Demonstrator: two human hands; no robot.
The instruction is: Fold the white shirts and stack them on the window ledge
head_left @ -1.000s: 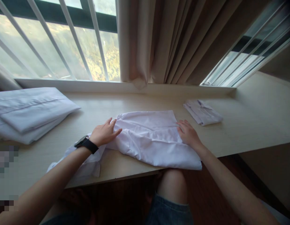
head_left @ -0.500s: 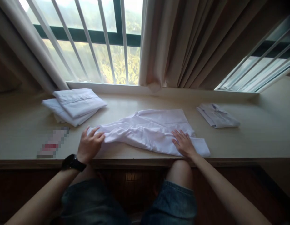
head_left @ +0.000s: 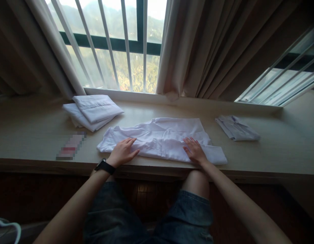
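Note:
A white garment, probably a shirt (head_left: 169, 135), lies partly folded along the front of the wooden ledge (head_left: 278, 149). Its cloth is wrinkled in the middle, and a narrow folded strip sticks out at the right end. My left hand (head_left: 123, 151) rests on the left part of the cloth, fingers stretched out and thumb apart. On the right part my right hand (head_left: 195, 151) lies flat with its fingers spread. Neither hand grips the fabric. A black watch (head_left: 105, 166) is on my left wrist.
Folded white garments (head_left: 96, 110) are stacked at the back left. A smaller folded garment (head_left: 237, 128) lies at the right. Near the left front is a blurred-out flat object (head_left: 70, 146). Behind the ledge are curtains (head_left: 210, 51) and a barred window (head_left: 116, 64).
My left hand has let go of the garment's left end and moved right onto the cloth, lying flat there. That end now lies on the ledge. My right hand stays in place. The view has shifted slightly.

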